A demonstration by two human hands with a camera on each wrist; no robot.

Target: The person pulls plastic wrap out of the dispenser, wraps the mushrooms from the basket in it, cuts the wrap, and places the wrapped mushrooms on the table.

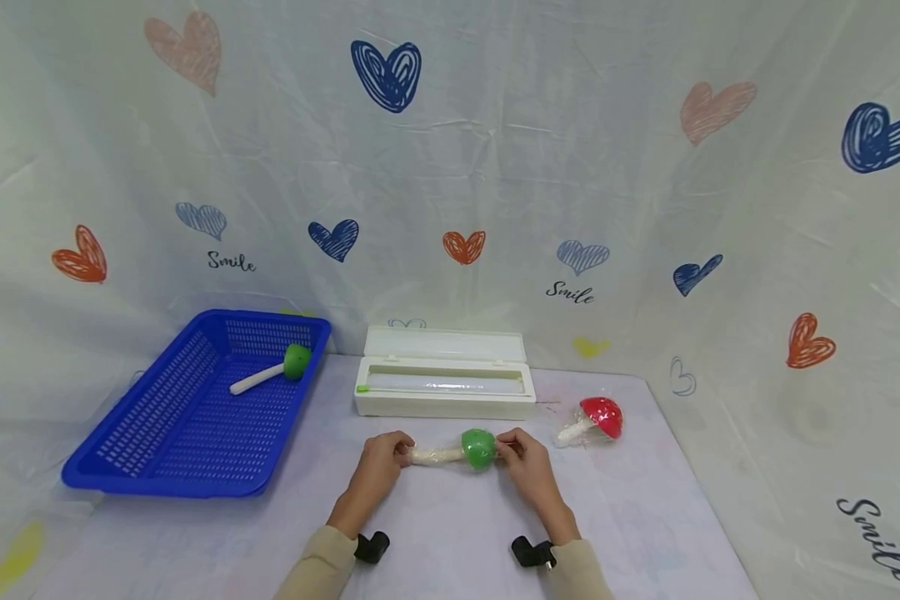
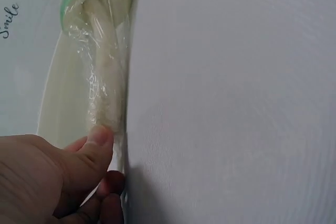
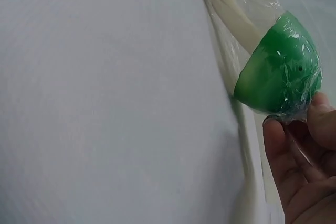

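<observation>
A green-capped toy mushroom (image 1: 478, 450) with a pale stem lies across the table's middle, wrapped in clear cling film. My left hand (image 1: 382, 460) pinches the film at the stem's end; in the left wrist view the thumb (image 2: 98, 142) presses against the wrapped tip. At the cap side, my right hand (image 1: 527, 467) pinches the gathered film between thumb and fingers, as the right wrist view shows beside the green cap (image 3: 283, 72). To the right lies a red-capped mushroom (image 1: 602, 416), also wrapped in film.
Behind the hands stands a white cling film box (image 1: 446, 406), its lid up and a roll inside. A blue perforated basket (image 1: 165, 487) at the left holds an unwrapped green mushroom (image 1: 296, 362). A heart-printed curtain (image 1: 495, 167) surrounds the table.
</observation>
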